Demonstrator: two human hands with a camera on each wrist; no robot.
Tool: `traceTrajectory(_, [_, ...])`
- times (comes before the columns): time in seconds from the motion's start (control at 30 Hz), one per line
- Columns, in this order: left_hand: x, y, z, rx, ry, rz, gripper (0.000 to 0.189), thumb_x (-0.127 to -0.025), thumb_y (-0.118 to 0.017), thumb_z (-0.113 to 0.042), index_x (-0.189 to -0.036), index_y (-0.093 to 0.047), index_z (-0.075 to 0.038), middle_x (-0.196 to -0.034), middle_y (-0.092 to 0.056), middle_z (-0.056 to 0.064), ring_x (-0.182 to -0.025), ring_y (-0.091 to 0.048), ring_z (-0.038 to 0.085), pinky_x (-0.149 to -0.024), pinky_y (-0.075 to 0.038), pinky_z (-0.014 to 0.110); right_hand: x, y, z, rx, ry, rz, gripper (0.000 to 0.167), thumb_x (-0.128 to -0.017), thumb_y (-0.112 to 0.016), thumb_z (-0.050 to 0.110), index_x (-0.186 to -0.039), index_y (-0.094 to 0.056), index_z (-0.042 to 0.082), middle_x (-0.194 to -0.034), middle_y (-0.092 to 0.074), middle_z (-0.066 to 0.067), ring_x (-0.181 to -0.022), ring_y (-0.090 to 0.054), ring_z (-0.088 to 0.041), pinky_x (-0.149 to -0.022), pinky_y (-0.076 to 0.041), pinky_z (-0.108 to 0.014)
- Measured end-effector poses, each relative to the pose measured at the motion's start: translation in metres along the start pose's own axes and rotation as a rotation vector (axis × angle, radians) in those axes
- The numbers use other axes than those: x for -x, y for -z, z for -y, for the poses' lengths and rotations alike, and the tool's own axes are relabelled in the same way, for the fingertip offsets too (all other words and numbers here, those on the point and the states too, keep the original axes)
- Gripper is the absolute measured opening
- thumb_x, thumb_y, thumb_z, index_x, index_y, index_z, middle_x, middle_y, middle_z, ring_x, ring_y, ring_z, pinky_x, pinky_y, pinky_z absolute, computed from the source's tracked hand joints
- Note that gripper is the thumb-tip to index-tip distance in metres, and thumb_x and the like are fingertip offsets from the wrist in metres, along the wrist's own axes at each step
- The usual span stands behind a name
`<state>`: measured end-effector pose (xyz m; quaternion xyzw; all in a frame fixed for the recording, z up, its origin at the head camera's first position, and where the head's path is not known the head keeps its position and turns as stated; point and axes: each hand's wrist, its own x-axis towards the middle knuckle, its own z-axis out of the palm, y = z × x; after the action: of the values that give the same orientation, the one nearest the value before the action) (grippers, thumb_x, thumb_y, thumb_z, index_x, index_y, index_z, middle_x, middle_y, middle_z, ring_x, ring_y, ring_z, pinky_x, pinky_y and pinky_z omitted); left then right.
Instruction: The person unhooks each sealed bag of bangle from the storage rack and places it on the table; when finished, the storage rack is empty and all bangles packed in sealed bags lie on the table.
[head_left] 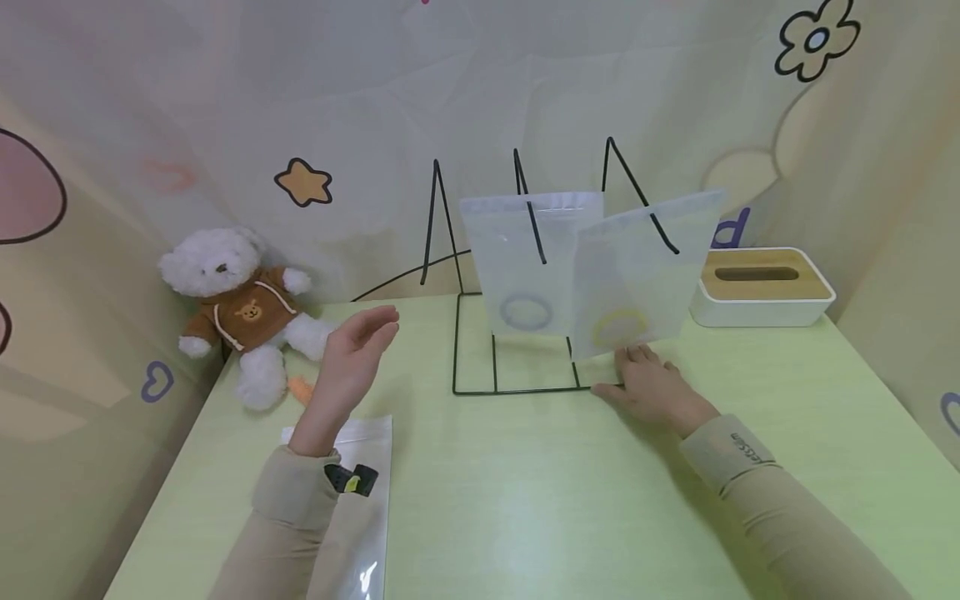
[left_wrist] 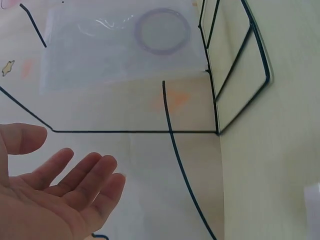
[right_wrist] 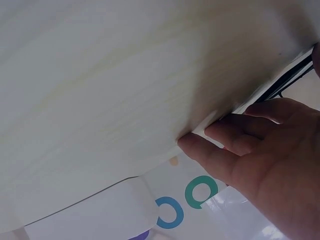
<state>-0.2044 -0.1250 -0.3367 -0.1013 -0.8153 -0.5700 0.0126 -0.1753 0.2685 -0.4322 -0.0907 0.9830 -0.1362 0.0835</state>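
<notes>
Black wire rack (head_left: 532, 390) at twelve o'clock, right grip (head_left: 656, 387) at its four o'clock corner
Left grip (head_left: 352, 358) relaxed, empty; cannot tell whether the right clasps wire; best work gently, sparing the hanging frosted plastic bags (head_left: 513, 262)

Pale green table (head_left: 510, 483) under teddy bear (head_left: 251, 312), bag (head_left: 356, 542), wire rack (head_left: 494, 367), tissue box (head_left: 765, 287)

Looks forward and down from the head. From the left wrist, faces the wire rack (left_wrist: 135, 132) closer, turned sideways; from the right wrist, skims the table (right_wrist: 100, 100), upside down, very near. Shares the wire rack between head, near centre, and left wrist.
</notes>
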Motion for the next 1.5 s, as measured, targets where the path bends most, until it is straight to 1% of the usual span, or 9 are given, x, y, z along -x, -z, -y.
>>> traceTrajectory(0.37, [-0.021, -0.035, -0.013, 0.121, -0.039, -0.005, 0.035, -0.1, -0.054, -0.016, -0.131, -0.056, -0.002, -0.132, -0.058, 0.012, -0.12, -0.054, 0.023, -0.101, -0.042, 0.039, 0.0, 0.0, 0.001, 0.012, 0.004, -0.01, 0.081, -0.099, -0.049, 0.048, -0.143, -0.027, -0.016, -0.147, -0.027, -0.037, -0.137, -0.021, -0.053, -0.099, -0.025, -0.073])
traceTrajectory(0.67, [-0.037, -0.059, -0.023, 0.21, -0.062, 0.007, 0.039, -0.099, -0.057, -0.016, -0.134, -0.054, 0.001, -0.14, -0.053, 0.01, -0.128, -0.05, 0.021, -0.108, -0.035, 0.036, 0.001, 0.0, 0.002, -0.001, -0.006, -0.004, 0.082, -0.099, -0.048, 0.048, -0.144, -0.025, -0.016, -0.149, -0.023, -0.036, -0.138, -0.018, -0.052, -0.101, -0.022, -0.073])
traceTrajectory(0.83, [-0.043, -0.069, -0.025, 0.253, -0.116, 0.004, 0.045, -0.099, -0.056, -0.013, -0.141, -0.047, 0.0, -0.144, -0.049, 0.013, -0.131, -0.046, 0.02, -0.109, -0.034, 0.035, 0.0, -0.001, 0.002, 0.001, -0.007, -0.01, 0.081, -0.099, -0.049, 0.048, -0.144, -0.027, -0.015, -0.148, -0.026, -0.037, -0.138, -0.02, -0.052, -0.1, -0.023, -0.073])
traceTrajectory(1.0, [-0.045, -0.077, -0.027, 0.274, -0.165, 0.028, 0.053, -0.098, -0.056, -0.012, -0.147, -0.038, -0.001, -0.151, -0.039, 0.01, -0.137, -0.038, 0.019, -0.111, -0.031, 0.038, 0.0, -0.002, 0.0, 0.009, -0.007, -0.019, 0.079, -0.098, -0.05, 0.049, -0.141, -0.033, -0.014, -0.145, -0.031, -0.036, -0.136, -0.024, -0.052, -0.098, -0.027, -0.073])
traceTrajectory(1.07, [-0.045, -0.08, -0.028, 0.275, -0.171, 0.034, 0.055, -0.098, -0.057, -0.014, -0.148, -0.037, -0.004, -0.152, -0.038, 0.006, -0.138, -0.036, 0.017, -0.11, -0.032, 0.038, 0.0, -0.002, 0.0, 0.01, -0.006, -0.022, 0.077, -0.098, -0.051, 0.049, -0.14, -0.036, -0.014, -0.144, -0.033, -0.036, -0.135, -0.026, -0.052, -0.097, -0.028, -0.073])
traceTrajectory(1.17, [-0.045, -0.083, -0.029, 0.29, -0.171, 0.047, 0.057, -0.097, -0.059, -0.018, -0.149, -0.037, -0.011, -0.151, -0.038, 0.003, -0.139, -0.036, 0.017, -0.11, -0.033, 0.039, 0.0, -0.003, 0.0, 0.007, -0.002, -0.026, 0.076, -0.097, -0.051, 0.049, -0.138, -0.038, -0.013, -0.143, -0.035, -0.035, -0.134, -0.027, -0.052, -0.096, -0.028, -0.073])
traceTrajectory(1.27, [-0.044, -0.086, -0.032, 0.304, -0.167, 0.056, 0.058, -0.097, -0.059, -0.022, -0.15, -0.036, -0.015, -0.151, -0.039, 0.003, -0.136, -0.039, 0.02, -0.109, -0.033, 0.042, 0.001, -0.003, 0.0, 0.003, 0.002, -0.027, 0.075, -0.098, -0.051, 0.049, -0.138, -0.038, -0.013, -0.143, -0.035, -0.035, -0.134, -0.027, -0.052, -0.096, -0.028, -0.073])
traceTrajectory(1.4, [-0.045, -0.088, -0.035, 0.309, -0.164, 0.066, 0.059, -0.097, -0.059, -0.022, -0.15, -0.035, -0.014, -0.152, -0.037, 0.007, -0.133, -0.043, 0.026, -0.11, -0.032, 0.046, 0.001, -0.003, 0.0, 0.002, -0.002, -0.02, 0.077, -0.098, -0.051, 0.049, -0.14, -0.035, -0.014, -0.145, -0.032, -0.036, -0.135, -0.025, -0.052, -0.097, -0.026, -0.073])
traceTrajectory(1.5, [-0.047, -0.09, -0.036, 0.311, -0.159, 0.07, 0.06, -0.097, -0.058, -0.021, -0.151, -0.033, -0.013, -0.154, -0.034, 0.006, -0.136, -0.04, 0.024, -0.11, -0.031, 0.045, 0.0, -0.003, 0.0, 0.007, -0.004, -0.016, 0.078, -0.098, -0.05, 0.049, -0.142, -0.032, -0.014, -0.146, -0.03, -0.036, -0.137, -0.023, -0.052, -0.098, -0.025, -0.074])
